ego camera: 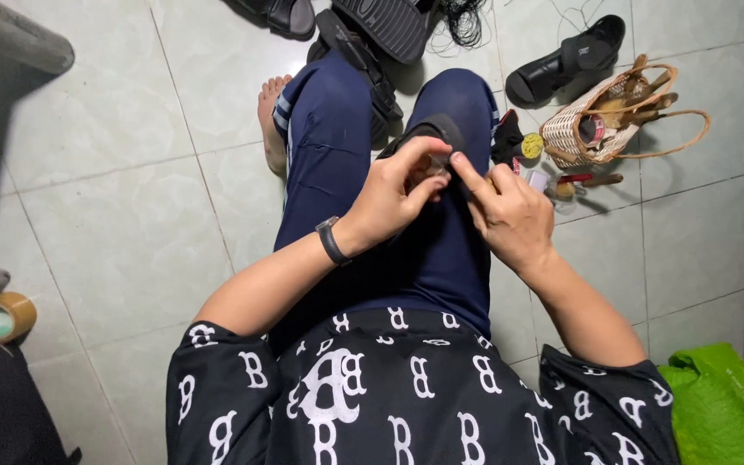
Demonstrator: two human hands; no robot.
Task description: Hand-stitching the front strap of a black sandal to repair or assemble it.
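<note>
I sit on a tiled floor with my legs in dark blue trousers stretched out ahead. My left hand (398,194), with a black band on its wrist, grips a black sandal strap (428,131) over my right knee. Touching the same strap from the right, my right hand (510,215) pinches at it with thumb and forefinger; a small tool or needle may be between the fingers, too small to tell. The black sandal (372,60) itself lies along my lap, sole toward the far side.
A woven basket (574,129) with wooden-handled tools lies at the right, small bottles and bits beside it. Another black sandal (566,60) and dark thread (462,21) lie beyond. A roll of brown tape (0,317) is at left, a green bag (721,409) at bottom right.
</note>
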